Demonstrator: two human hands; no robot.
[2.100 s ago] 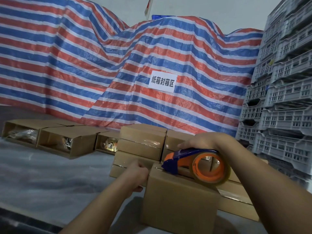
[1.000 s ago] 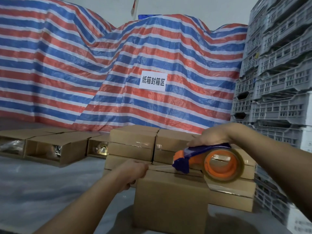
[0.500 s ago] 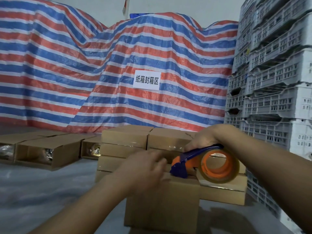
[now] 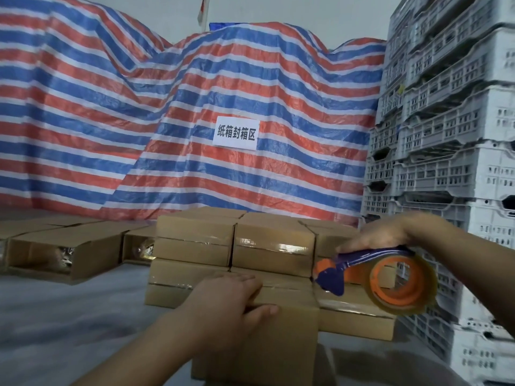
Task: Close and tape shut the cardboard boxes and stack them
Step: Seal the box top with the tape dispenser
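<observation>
Striped tarp (image 4: 139, 112) hung behind; box (image 4: 281, 338) stood right before the stack (image 4: 234, 246); left hand (image 4: 231, 302) pressed flat on its top, nearer; right hand (image 4: 376, 235) gripped the tape dispenser (image 4: 390, 280) just right of it.

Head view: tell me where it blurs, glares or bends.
Head view: motion blur smears the left hand and the tape dispenser gripped by the right hand; glare glints on the tape seams of the stacked boxes; the wide lens bows the crate stack at right; the sign stays legible.
</observation>
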